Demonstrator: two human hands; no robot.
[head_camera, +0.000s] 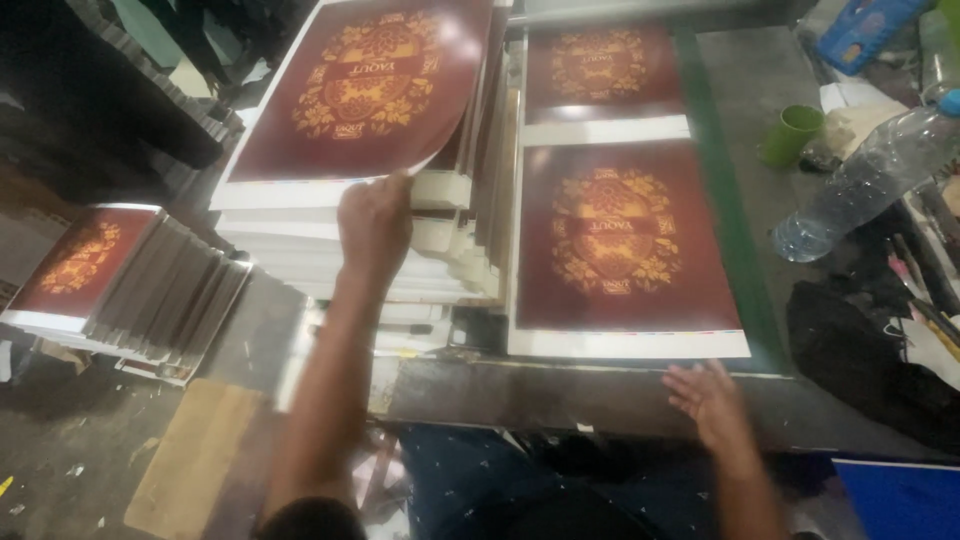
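The dark metal surface (560, 395) fills the middle of the view and carries the work. On it, at about 1 o'clock from the centre, lies a flat printed sheet (625, 245), dark red with a gold ornament and white margins; it lies square against a green strip (735, 250) on its right side, probably so that each sheet sits in the same position.

At 11 o'clock stands a tall stack of sheets (330, 250) of the same kind, near enough to be reached without moving the body. The top sheet (365, 90) is raised at its near edge and bends upward, because the left hand (375, 225) holds this edge; its grip is narrow, fingers pinched on the white margin.

At 9 o'clock, lower down, a second pile (110, 290) is fanned out like steps.

The right hand (710, 400) rests at 5 o'clock, open and flat, holding nothing, just beside the near edge of the flat sheet.

At 3 o'clock lie a plastic bottle (860, 180) and a green cup (790, 135), well apart from the prints.
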